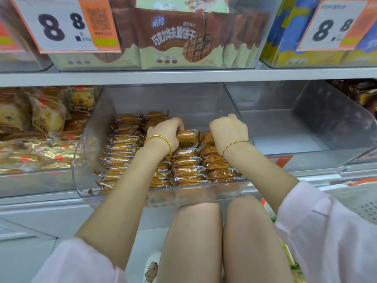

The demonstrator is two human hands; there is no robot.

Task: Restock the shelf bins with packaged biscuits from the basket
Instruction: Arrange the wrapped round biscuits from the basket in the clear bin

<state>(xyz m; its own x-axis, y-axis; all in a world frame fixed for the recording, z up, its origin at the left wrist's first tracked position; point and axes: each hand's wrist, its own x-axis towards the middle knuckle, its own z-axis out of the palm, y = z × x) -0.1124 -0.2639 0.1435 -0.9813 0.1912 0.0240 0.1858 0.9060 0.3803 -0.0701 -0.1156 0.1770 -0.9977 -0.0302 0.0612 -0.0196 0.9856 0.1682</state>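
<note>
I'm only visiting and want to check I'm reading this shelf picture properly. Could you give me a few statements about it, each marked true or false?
1. The left hand and the right hand both reach into the clear bin. True.
2. The left hand holds nothing. False: it grips a biscuit packet.
3. The bin to its right is packed full. False: no packets show in it.
4. A gold bangle sits on the left wrist. True.
5. The price tag on the upper shelf reads 5.5. False: it reads 8.8.
</note>
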